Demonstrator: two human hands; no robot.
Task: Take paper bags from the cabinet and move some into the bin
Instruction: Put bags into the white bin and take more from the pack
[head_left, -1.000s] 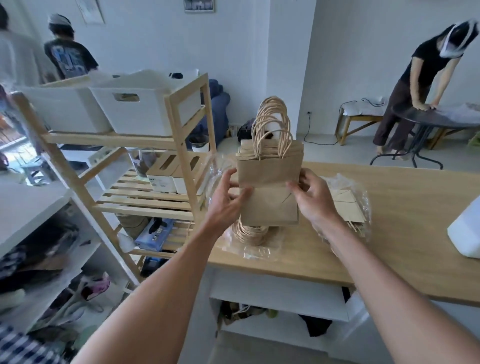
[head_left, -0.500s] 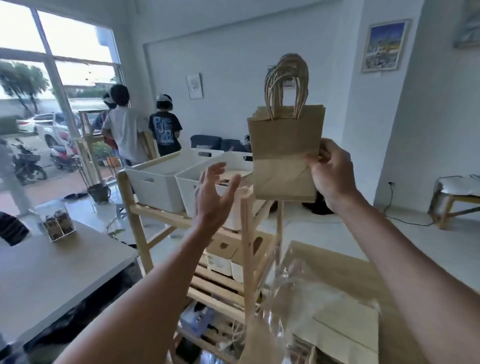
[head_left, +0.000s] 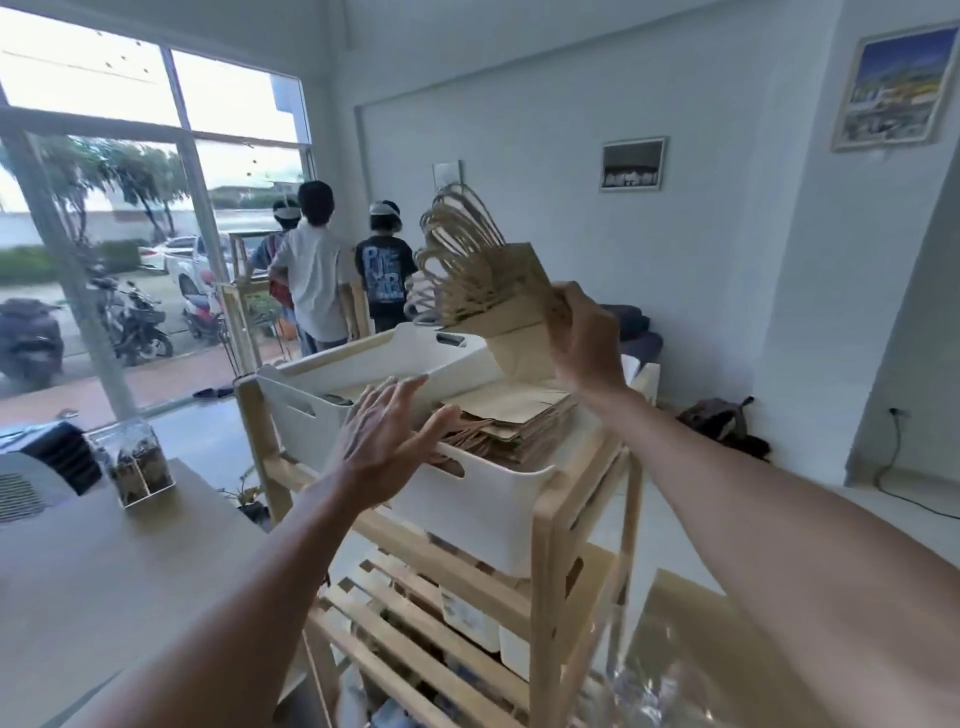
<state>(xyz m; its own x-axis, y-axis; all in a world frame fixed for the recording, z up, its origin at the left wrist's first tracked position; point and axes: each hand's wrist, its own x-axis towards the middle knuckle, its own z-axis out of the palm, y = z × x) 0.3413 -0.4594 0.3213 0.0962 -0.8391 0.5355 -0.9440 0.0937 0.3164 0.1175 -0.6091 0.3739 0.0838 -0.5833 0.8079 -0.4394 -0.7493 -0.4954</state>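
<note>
My right hand (head_left: 582, 338) grips a stack of brown paper bags (head_left: 498, 296) with twisted handles, tilted to the left above the near white bin (head_left: 488, 499). That bin sits on top of a wooden shelf and holds a pile of flat paper bags (head_left: 519, 415). My left hand (head_left: 384, 436) hovers open over the bin's front-left rim, fingers spread, holding nothing.
A second white bin (head_left: 332, 374) stands behind the first on the wooden shelf rack (head_left: 556, 597). A wooden counter (head_left: 104, 571) with a clear jar (head_left: 135, 467) lies to the left. Clear plastic wrap (head_left: 691, 675) lies at the lower right. Three people (head_left: 322, 270) stand by the window.
I lifted the bag stack off the table and carried it left over the bin. My left hand let go of it and now hovers open. The stack has tilted leftwards.
</note>
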